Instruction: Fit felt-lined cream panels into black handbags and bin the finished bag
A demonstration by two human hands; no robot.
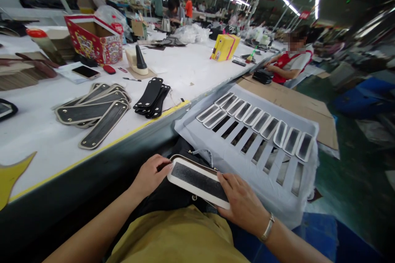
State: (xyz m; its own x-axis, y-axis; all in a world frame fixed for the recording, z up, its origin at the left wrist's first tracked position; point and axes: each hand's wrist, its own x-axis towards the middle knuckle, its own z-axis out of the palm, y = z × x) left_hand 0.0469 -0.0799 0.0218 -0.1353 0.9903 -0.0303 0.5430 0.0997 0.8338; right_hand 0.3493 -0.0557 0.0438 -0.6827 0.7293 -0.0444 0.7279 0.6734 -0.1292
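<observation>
Above my lap, a long rounded panel [197, 183] with a white border and a dark centre lies against a brown-edged piece with metal studs, partly hidden beneath it. My left hand [151, 174] pinches the panel's left end between thumb and fingers. At its right end my right hand [239, 197] is closed round it, thumb below and fingers on top. Similar white-bordered panels [253, 116] lie in rows on a grey-white sheet [197, 131] to the right. On the table, to the left, are a fanned pile of grey-edged strips [92, 109] and a stack of black strips [151, 98] with metal studs.
The white table [185, 74] has a yellow-taped edge near me. On it are a phone [86, 72], a red box [95, 45], a cone-shaped black spool [141, 58] and a yellow box [225, 47]. Brown cardboard [296, 102] extends beyond the sheet, near a seated co-worker [290, 61].
</observation>
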